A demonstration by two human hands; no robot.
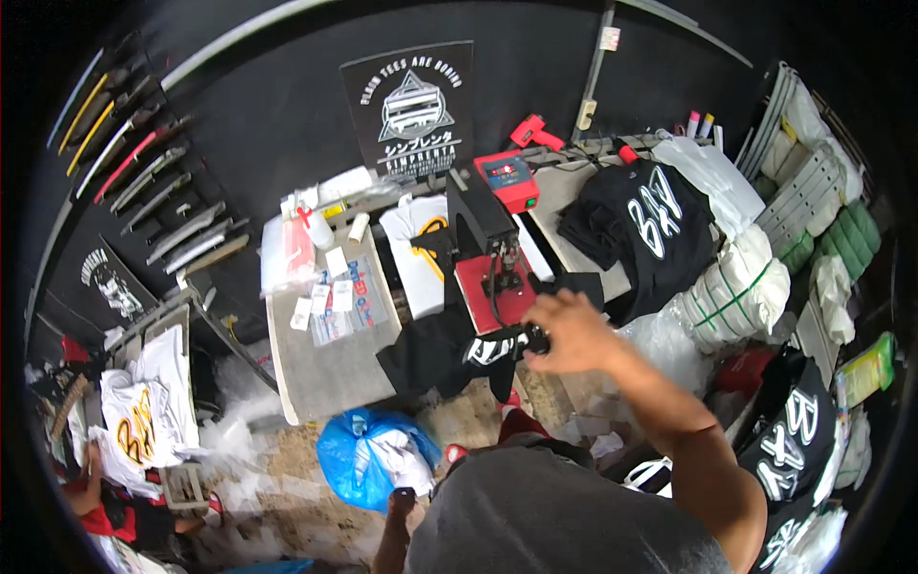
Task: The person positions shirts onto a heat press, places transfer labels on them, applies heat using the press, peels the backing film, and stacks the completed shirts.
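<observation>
The right hand (pixel 579 335) is hovering half-curled at a dark knob (pixel 535 339), seemingly working the press (pixel 481 226); the black shirt (pixel 428 356) is lying in front. Whether it's gripping, or the lowered left hand (pixel 399 507) is holding anything, I'm not telling for certain. Steadiness seems called for next.

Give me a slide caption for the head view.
Right hand at the front of a black-and-red press, beside a black garment with white print.

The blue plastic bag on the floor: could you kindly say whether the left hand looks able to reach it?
Probably yes: nothing visible stands between the left hand and the blue plastic bag, though it may mean bending.
</observation>
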